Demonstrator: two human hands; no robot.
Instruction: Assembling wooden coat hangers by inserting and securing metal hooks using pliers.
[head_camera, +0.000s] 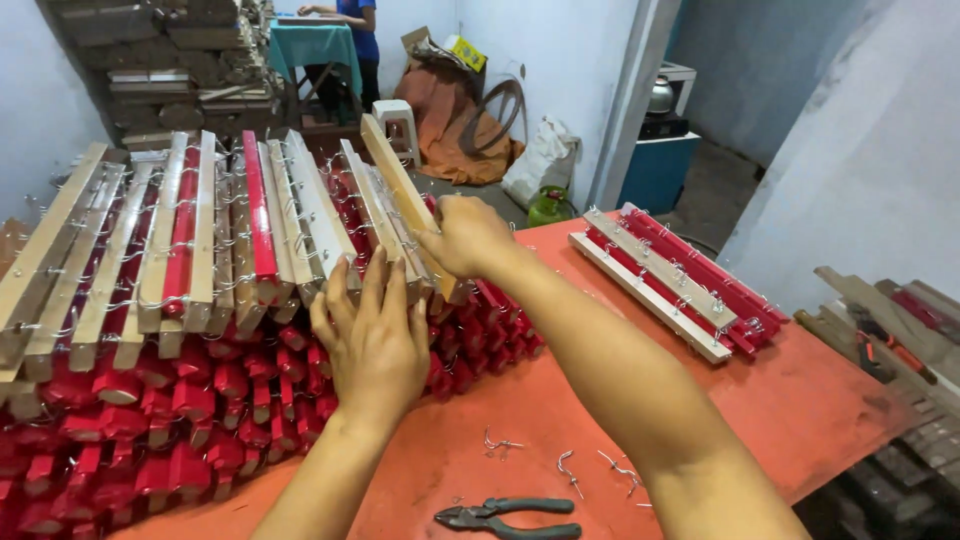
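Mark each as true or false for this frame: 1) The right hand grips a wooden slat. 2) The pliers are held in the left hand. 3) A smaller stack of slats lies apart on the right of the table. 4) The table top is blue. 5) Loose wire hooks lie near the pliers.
1) True: the right hand grips a wooden slat atop the big pile.
2) False: the pliers lie on the table; the left hand rests flat against the pile.
3) True: the smaller stack lies apart.
4) False: it is red-orange.
5) True: wire hooks lie just above them.
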